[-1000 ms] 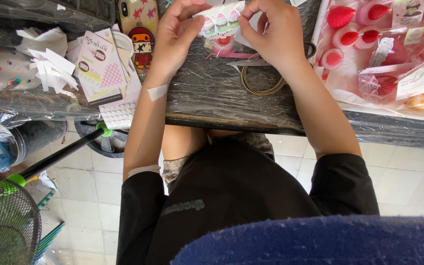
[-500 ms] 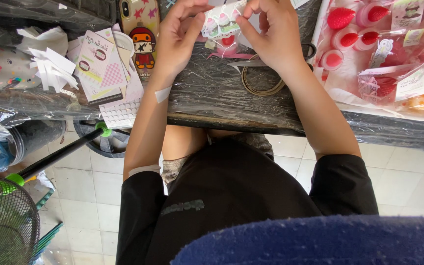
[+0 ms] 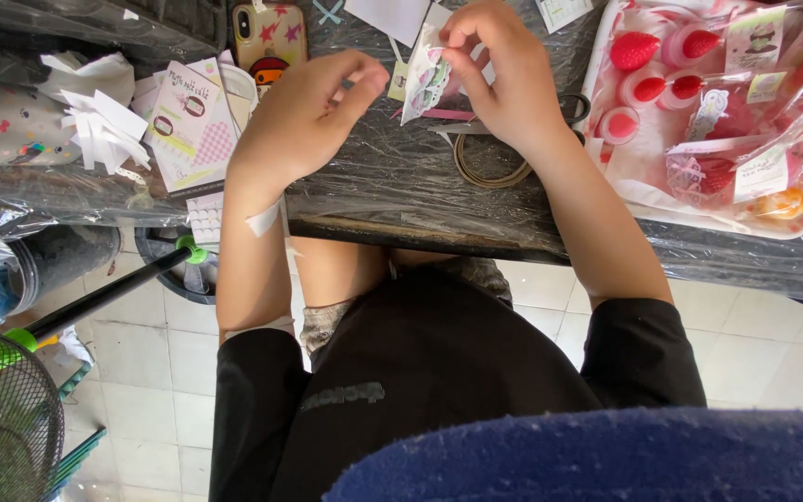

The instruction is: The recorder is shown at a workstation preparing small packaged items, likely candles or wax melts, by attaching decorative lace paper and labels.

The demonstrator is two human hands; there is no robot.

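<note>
My right hand (image 3: 504, 79) pinches a small clear packet with pastel printed stickers (image 3: 425, 79) by its upper edge, holding it above the dark plastic-covered table (image 3: 392, 186). My left hand (image 3: 304, 116) hovers just left of the packet, fingers curled and apart, thumb and forefinger pointing toward it without touching. A strip of white tape (image 3: 262, 220) sticks to my left forearm.
A tray of red strawberry-shaped items in clear wrappers (image 3: 727, 112) lies at the right. A phone with a star-patterned case (image 3: 269, 37), printed cards (image 3: 192, 121), cut paper scraps (image 3: 95, 125) and a brown rubber band (image 3: 485, 167) are on the table. A wire basket (image 3: 2, 428) stands on the floor.
My left hand has let go of the packet and drawn back to the left. My right hand now holds the packet alone, turned more upright.
</note>
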